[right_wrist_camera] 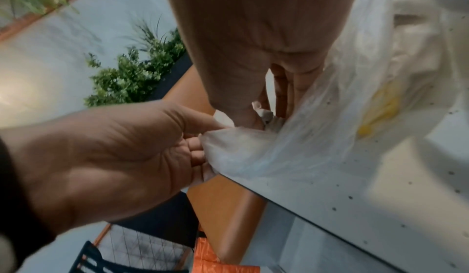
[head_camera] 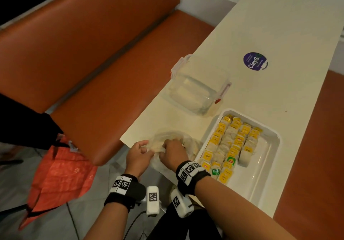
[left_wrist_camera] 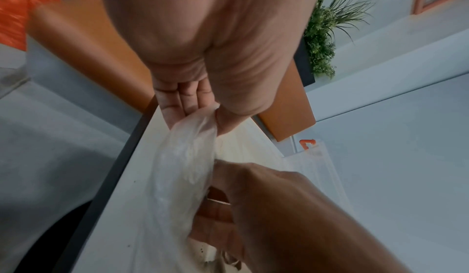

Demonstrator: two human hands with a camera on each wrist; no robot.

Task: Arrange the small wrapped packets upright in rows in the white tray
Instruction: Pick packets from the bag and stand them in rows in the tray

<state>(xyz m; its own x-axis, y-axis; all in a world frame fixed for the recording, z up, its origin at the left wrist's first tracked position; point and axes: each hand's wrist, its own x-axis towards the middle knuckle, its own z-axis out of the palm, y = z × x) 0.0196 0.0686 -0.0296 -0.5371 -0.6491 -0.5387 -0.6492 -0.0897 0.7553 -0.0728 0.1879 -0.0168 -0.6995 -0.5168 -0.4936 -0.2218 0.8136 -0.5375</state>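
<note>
A thin clear plastic bag (head_camera: 173,141) lies at the table's near corner, and packets show faintly through it (right_wrist_camera: 378,113). My left hand (head_camera: 138,154) pinches the bag's edge (left_wrist_camera: 195,121) between thumb and fingers. My right hand (head_camera: 172,153) grips the bag's rim (right_wrist_camera: 266,117) just beside it. The white tray (head_camera: 268,157) sits to the right of the bag. Several rows of small wrapped packets (head_camera: 229,146), mostly yellow and cream with two green ones, stand upright in its left part. The tray's right strip is bare.
A clear lidded container (head_camera: 197,87) with red clips stands beyond the bag. A round purple sticker (head_camera: 255,61) lies on the cream table (head_camera: 279,25). An orange bench (head_camera: 83,62) runs along the table's left edge. A red bag (head_camera: 61,172) lies on the floor.
</note>
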